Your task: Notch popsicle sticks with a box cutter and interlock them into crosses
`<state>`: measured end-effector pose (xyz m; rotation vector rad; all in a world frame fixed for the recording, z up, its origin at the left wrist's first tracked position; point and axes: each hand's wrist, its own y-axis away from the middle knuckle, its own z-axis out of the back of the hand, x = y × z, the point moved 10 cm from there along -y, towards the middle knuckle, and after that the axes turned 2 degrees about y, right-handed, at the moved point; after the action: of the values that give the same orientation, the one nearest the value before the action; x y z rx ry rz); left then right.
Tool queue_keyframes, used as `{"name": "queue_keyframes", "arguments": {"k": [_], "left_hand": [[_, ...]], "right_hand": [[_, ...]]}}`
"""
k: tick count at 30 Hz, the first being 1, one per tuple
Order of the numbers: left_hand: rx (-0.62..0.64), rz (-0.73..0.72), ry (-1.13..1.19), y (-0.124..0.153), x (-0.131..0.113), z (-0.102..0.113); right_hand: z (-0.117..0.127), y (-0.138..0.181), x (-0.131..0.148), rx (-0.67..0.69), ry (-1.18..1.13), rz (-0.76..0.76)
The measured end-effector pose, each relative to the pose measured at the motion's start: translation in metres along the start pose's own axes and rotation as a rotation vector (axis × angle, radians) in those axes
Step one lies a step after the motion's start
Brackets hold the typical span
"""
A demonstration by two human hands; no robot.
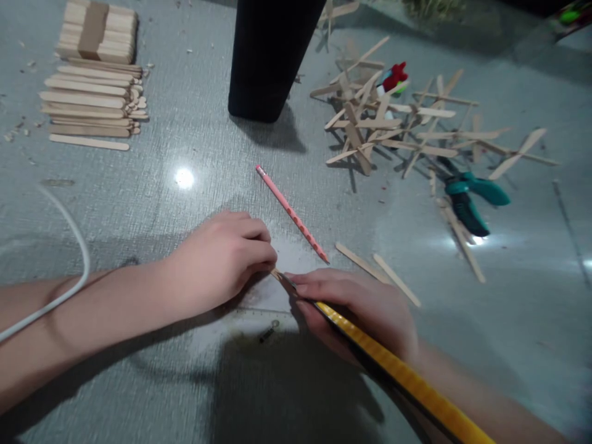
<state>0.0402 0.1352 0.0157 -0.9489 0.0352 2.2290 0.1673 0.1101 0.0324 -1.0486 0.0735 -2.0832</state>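
My left hand is closed, its fingers pinching a small wooden craft stick, most of it hidden under them. A long yellow-and-black tool with a thin grey tip lies in my closed right hand. That tip meets the stick's end between my two hands; the tool's exact kind is unclear. Beneath the hands is a pale sheet on the table. Just beyond them lies a pink pencil, pointing toward my right hand. Two loose craft sticks rest beside my right hand.
A tall black block-like object stands at the back. Stacked craft sticks and a banded bundle lie far left. Crossed-stick pieces and teal-handled pliers are at the right. A white cable loops over my left forearm.
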Motion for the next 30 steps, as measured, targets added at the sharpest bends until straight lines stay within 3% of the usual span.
{"name": "queue_keyframes", "arguments": {"k": [30], "left_hand": [[0.038,0.028,-0.055,-0.006,0.005,-0.011]], "right_hand": [[0.000,0.002,0.004,0.060,0.114,0.033]]}}
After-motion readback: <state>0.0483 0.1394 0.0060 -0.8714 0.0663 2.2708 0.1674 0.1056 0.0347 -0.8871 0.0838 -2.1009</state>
